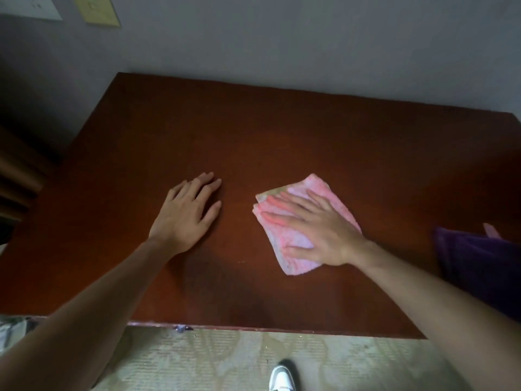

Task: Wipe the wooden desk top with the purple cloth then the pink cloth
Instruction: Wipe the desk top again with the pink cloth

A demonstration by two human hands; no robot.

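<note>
A dark reddish wooden desk top (253,131) fills the middle of the head view. The folded pink cloth (298,249) lies on it right of centre. My right hand (315,224) presses flat on the pink cloth with fingers spread, pointing left. My left hand (186,213) rests palm down on the bare wood, left of the cloth and apart from it, holding nothing. The purple cloth (479,266) lies crumpled at the desk's right edge, partly cut off by the frame, with a small pink tag (492,231) showing above it.
A grey wall (282,38) backs the desk, with papers (95,9) pinned at the upper left. Dark furniture (17,170) stands left of the desk. Below the desk's front edge are patterned flooring (225,359) and a white shoe (282,379).
</note>
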